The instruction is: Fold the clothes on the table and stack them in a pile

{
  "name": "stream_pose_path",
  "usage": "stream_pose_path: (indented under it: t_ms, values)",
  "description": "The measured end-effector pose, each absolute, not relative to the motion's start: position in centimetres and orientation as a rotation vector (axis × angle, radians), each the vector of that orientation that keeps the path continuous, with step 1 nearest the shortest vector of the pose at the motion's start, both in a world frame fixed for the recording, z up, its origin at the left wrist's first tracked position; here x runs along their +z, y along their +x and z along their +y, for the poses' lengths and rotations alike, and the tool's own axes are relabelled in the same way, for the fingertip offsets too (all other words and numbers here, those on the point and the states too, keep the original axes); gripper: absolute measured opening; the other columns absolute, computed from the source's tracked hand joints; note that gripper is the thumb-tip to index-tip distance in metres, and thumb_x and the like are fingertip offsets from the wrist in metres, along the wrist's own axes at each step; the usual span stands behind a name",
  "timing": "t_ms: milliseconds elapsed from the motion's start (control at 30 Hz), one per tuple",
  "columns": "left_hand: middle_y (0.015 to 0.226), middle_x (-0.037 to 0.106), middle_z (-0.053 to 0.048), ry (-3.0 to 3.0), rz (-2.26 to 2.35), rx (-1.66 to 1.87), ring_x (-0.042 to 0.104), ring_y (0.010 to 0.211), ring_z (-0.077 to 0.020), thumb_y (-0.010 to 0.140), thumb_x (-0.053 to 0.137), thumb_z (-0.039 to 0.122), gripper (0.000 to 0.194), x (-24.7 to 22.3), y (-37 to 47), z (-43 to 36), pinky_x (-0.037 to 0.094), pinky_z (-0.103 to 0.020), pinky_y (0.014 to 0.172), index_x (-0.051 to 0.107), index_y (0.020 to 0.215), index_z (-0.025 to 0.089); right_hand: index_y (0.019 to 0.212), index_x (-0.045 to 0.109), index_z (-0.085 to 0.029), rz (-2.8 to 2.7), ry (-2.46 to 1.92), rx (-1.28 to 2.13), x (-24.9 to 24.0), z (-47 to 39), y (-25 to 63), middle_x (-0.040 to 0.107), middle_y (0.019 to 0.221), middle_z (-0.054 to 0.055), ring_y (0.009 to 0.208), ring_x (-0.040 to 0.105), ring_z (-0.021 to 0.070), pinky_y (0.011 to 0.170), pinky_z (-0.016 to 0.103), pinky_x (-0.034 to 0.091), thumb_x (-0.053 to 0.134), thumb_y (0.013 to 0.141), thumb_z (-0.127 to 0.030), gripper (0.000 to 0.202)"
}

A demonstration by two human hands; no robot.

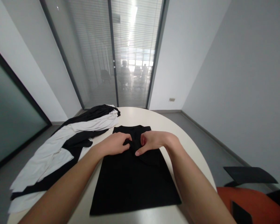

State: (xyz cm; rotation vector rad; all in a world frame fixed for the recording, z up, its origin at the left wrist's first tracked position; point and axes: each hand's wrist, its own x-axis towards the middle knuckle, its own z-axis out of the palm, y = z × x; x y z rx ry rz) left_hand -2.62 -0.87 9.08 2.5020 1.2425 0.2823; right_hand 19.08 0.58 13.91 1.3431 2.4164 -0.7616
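Note:
A black garment (133,186) lies flat on the white round table, its wide edge toward me and its narrow edge away. Over its upper part, my left hand (118,143) pinches a bunched bit of black cloth between thumb and fingers. Just to the right, my right hand (151,141) has its fingers curled and its thumb stretched out along the same raised fold. Whether the fold is part of the garment or a separate piece, I cannot tell, as black lies on black.
Left of the garment, black and white clothes (53,149) lie in a loose pile reaching over the edge of the table (140,115). An orange chair (252,202) with black armrests stands at the lower right. Behind are glass panels with blinds.

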Motion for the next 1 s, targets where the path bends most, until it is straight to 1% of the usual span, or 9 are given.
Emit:
stream_pose_path:
  t_ms: [100,200,400,533,633,767,867,933,1000]
  values:
    - [0.095,0.073,-0.003,2.475,1.266,0.242,0.066,0.084,-0.0208,0.087,0.056,0.029,0.019,9.2,-2.9,-0.7,0.045,-0.028,0.071,0.068,0.1,0.024,0.087,0.075,-0.014,2.363,1.338,-0.591,13.5,-0.2,17.4,0.071,0.082,0.009,0.076,0.068,0.0266,0.057,0.03,0.045,0.078,0.059,-0.073,0.066]
    - [0.094,0.071,-0.002,2.446,1.239,0.119,0.064,0.082,-0.0201,0.082,0.063,0.029,0.017,9.4,-3.1,-0.8,0.044,-0.027,0.068,0.066,0.098,0.023,0.098,0.076,-0.013,2.305,1.345,-0.463,13.0,-0.8,15.9,0.074,0.097,0.014,0.09,0.071,0.0325,0.066,0.033,0.052,0.083,0.061,-0.061,0.062]
    - [0.111,0.06,-0.006,2.482,1.286,-0.15,0.061,0.095,-0.0244,0.062,0.084,0.026,0.051,9.4,-2.5,-1.7,0.047,-0.029,0.074,0.06,0.106,0.021,0.118,0.071,-0.012,2.283,1.391,-0.333,12.1,-2.0,14.0,0.072,0.115,0.019,0.105,0.069,0.0364,0.082,0.042,0.057,0.085,0.064,-0.048,0.067]
    - [0.113,0.059,-0.01,2.552,1.336,-0.207,0.06,0.101,-0.0274,0.062,0.078,0.017,0.049,9.3,-2.2,-2.1,0.048,-0.033,0.08,0.058,0.107,0.019,0.113,0.073,-0.015,2.302,1.419,-0.304,11.7,-2.0,13.9,0.074,0.111,0.018,0.102,0.07,0.035,0.079,0.039,0.057,0.081,0.067,-0.042,0.054]
    - [0.108,0.062,-0.01,2.58,1.34,-0.177,0.061,0.099,-0.0283,0.064,0.071,0.015,0.04,9.5,-2.4,-2.0,0.048,-0.034,0.078,0.059,0.102,0.019,0.106,0.075,-0.012,2.375,1.376,-0.328,12.1,-1.4,15.0,0.074,0.108,0.02,0.099,0.071,0.0354,0.073,0.037,0.056,0.073,0.075,-0.039,0.041]
    - [0.098,0.069,-0.007,2.575,1.454,0.041,0.066,0.088,-0.0263,0.075,0.061,0.021,0.025,10.0,-2.7,-1.6,0.047,-0.033,0.072,0.059,0.1,0.022,0.111,0.07,-0.014,2.587,1.469,-0.19,12.6,0.1,17.1,0.072,0.111,0.018,0.101,0.07,0.0331,0.076,0.035,0.052,0.065,0.082,-0.031,0.035]
    - [0.103,0.072,-0.009,2.575,1.691,0.217,0.068,0.094,-0.0283,0.086,0.054,0.028,0.025,9.9,-3.0,-1.0,0.048,-0.035,0.077,0.06,0.109,0.023,0.121,0.062,-0.017,2.721,1.629,-0.043,12.2,1.4,18.1,0.07,0.119,0.015,0.107,0.067,0.0295,0.082,0.034,0.049,0.053,0.09,-0.024,0.032]
    - [0.11,0.072,-0.011,2.535,1.817,0.285,0.067,0.1,-0.0312,0.089,0.054,0.04,0.033,9.4,-3.4,-0.4,0.048,-0.038,0.081,0.06,0.117,0.023,0.127,0.057,-0.018,2.745,1.688,-0.082,11.6,2.3,18.7,0.068,0.124,0.015,0.11,0.065,0.0288,0.084,0.033,0.048,0.049,0.095,-0.03,0.035]
    - [0.113,0.072,-0.012,2.457,1.885,0.28,0.067,0.103,-0.0345,0.087,0.056,0.052,0.045,8.8,-4.1,0.5,0.049,-0.04,0.082,0.059,0.121,0.023,0.133,0.053,-0.017,2.699,1.727,-0.193,11.0,3.0,19.5,0.067,0.125,0.015,0.109,0.065,0.03,0.083,0.034,0.048,0.055,0.094,-0.046,0.049]
